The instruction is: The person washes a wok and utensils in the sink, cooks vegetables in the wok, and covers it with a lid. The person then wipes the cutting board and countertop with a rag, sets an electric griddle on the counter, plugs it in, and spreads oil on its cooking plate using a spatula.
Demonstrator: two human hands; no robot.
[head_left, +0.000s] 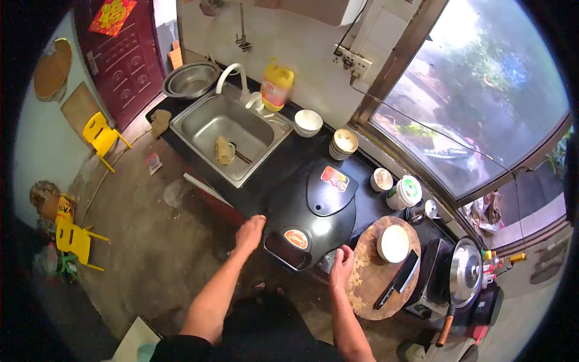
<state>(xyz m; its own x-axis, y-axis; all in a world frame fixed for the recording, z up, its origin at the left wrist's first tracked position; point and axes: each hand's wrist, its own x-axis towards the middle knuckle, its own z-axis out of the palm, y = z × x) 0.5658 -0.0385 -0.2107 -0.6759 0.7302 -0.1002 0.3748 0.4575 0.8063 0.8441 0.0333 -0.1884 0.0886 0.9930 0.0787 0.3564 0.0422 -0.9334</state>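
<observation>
A black rice cooker point(319, 226) with a red and white sticker stands on the dark counter in front of me. At its left side is my left hand point(250, 234), its fingers curled inward; what they hold, if anything, is hidden. My right hand point(342, 264) is by the cooker's lower right corner, fingers bent, and I cannot make out anything in it. Just right of that hand lies a round wooden chopping board point(368, 289), bearing a white bowl point(393, 244) and a cleaver point(398, 280) with a black handle.
A steel sink point(220, 130) holds a cloth point(224, 151). Behind the cooker stand white bowls point(308, 122), a stack of bowls point(344, 143) and a white tub point(405, 193). A stove point(429, 274) and a lidded pan point(465, 274) are at the right.
</observation>
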